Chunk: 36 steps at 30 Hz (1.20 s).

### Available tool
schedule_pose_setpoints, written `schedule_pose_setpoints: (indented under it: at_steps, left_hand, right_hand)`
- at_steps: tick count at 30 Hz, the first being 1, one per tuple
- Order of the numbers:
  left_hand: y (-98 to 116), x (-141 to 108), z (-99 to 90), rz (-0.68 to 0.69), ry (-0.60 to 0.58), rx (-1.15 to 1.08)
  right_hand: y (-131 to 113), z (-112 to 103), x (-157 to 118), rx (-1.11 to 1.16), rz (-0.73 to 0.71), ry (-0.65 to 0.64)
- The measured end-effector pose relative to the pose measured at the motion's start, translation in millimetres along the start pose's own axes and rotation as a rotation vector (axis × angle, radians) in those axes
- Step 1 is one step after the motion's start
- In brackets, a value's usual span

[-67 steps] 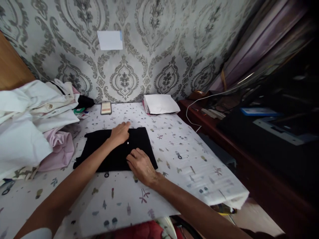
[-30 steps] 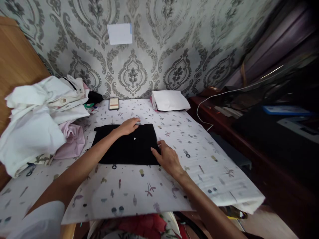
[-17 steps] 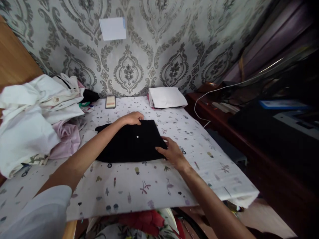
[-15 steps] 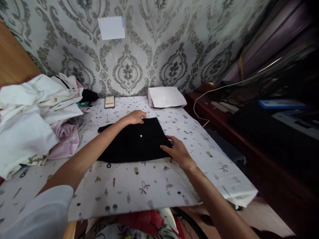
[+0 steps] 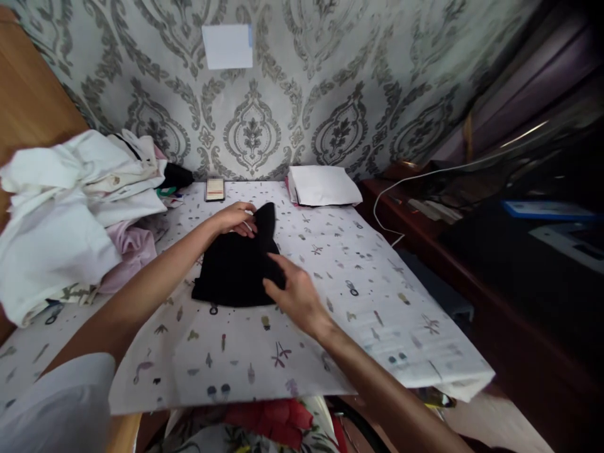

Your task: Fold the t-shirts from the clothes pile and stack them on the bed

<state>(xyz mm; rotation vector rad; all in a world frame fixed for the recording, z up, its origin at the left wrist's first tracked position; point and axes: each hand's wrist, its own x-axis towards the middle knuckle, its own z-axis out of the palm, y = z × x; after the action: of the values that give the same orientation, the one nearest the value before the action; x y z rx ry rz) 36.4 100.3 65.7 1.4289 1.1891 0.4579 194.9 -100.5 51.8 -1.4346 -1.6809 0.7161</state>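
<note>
A black garment (image 5: 236, 270) lies on the patterned white tablecloth, its right part turned over to the left and a flap standing up at its far edge. My left hand (image 5: 237, 220) is at that far edge, fingers curled on the cloth beside the raised flap. My right hand (image 5: 297, 292) holds the right side of the garment, thumb and forefinger on top. Its other fingertips are hidden. Whether the garment is a shirt or trousers cannot be made out.
A heap of white and pink clothes (image 5: 70, 214) lies on the left. Toward the wall are a small framed card (image 5: 215, 190) and a white folded bundle (image 5: 324, 185). A white cable (image 5: 425, 165) runs over the dark red furniture (image 5: 401, 220) on the right.
The garment's right part has been brought over to the left, making it narrower, and a flap now stands at its far edge. Both hands moved left, and the small white mark is hidden.
</note>
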Motion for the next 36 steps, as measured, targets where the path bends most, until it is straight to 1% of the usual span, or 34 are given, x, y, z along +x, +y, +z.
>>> schedule_pose_setpoints:
  at_steps: [2, 3, 5, 6, 8, 11, 13, 15, 17, 18, 21, 23, 24, 26, 27, 28, 29, 30, 32, 33, 34, 36]
  left_hand:
    - [-15.1, -10.8, -18.7, -0.027, 0.054, -0.109]
    - [-23.1, -16.2, -26.4, -0.033, 0.080, -0.144]
    - [-38.3, -26.5, -38.0, -0.040, 0.117, -0.189]
    - [-44.7, -31.3, -42.0, -0.048, 0.128, -0.214]
    - [-54.1, -39.8, -47.0, -0.054, 0.123, -0.270]
    - [-59.5, -47.9, -50.3, 0.011, 0.068, -0.310]
    - [-59.3, -49.1, -52.6, 0.066, 0.056, -0.285]
    - [-58.8, -47.5, -56.2, 0.094, 0.087, -0.231]
    - [-60.2, -44.8, -60.4, 0.109, 0.141, -0.143]
    - [-61.8, -43.8, -62.4, 0.121, 0.183, -0.053]
    - [-68.0, -45.1, -65.3, 0.168, 0.319, 0.276]
    - [-69.8, -50.4, -62.5, 0.228, 0.401, 0.487]
    - [-69.3, -53.8, -59.2, 0.276, 0.435, 0.582]
    - [-65.9, -60.4, -48.6, 0.423, 0.472, 0.756]
    - [-63.8, -62.7, -41.9, 0.510, 0.451, 0.818]
    - [-62.1, -63.7, -34.7, 0.588, 0.394, 0.852]
    - [-61.1, -63.3, -27.7, 0.647, 0.309, 0.876]
    - [-61.2, -61.4, -21.3, 0.677, 0.212, 0.904]
    - [-64.5, -53.8, -12.1, 0.650, 0.058, 0.982]
    - [-67.1, -48.8, -9.6, 0.608, 0.019, 1.021]
    - [-69.8, -43.6, -8.5, 0.563, 0.007, 1.053]
    - [-73.7, -34.4, -9.1, 0.506, 0.029, 1.076]
  right_hand:
    - [-9.0, 28.7, 6.5, -0.076, -0.097, -0.115]
    - [-11.8, 41.2, 9.1, -0.120, -0.120, -0.183]
    - [-14.8, 59.4, 12.4, -0.202, -0.121, -0.294]
    - [-15.7, 64.6, 13.3, -0.230, -0.112, -0.325]
    - [-17.6, 68.2, 14.3, -0.255, -0.095, -0.340]
    - [-25.1, 66.1, 15.3, -0.263, -0.093, -0.330]
    - [-34.6, 67.1, 16.5, -0.266, -0.105, -0.336]
    - [-46.3, 73.0, 17.6, -0.254, -0.122, -0.352]
    - [-57.2, 82.8, 17.5, -0.223, -0.133, -0.359]
    - [-61.4, 88.2, 16.5, -0.199, -0.132, -0.366]
    - [-66.3, 99.3, 10.9, -0.081, -0.134, -0.434]
    - [-62.8, 99.1, 7.2, -0.004, -0.190, -0.472]
    - [-59.5, 96.8, 6.3, 0.010, -0.233, -0.456]
    - [-50.7, 90.2, 6.7, -0.039, -0.335, -0.354]
    - [-45.4, 87.1, 7.6, -0.098, -0.387, -0.300]
    - [-40.0, 85.1, 8.2, -0.170, -0.433, -0.264]
    - [-34.5, 84.5, 8.1, -0.247, -0.470, -0.256]
    - [-29.5, 85.4, 6.6, -0.318, -0.501, -0.281]
    - [-22.2, 90.6, -0.9, -0.420, -0.530, -0.375]
    - [-20.6, 93.7, -6.9, -0.446, -0.533, -0.420]
    - [-20.4, 96.2, -13.8, -0.454, -0.541, -0.462]
    - [-22.9, 97.3, -27.5, -0.413, -0.583, -0.523]
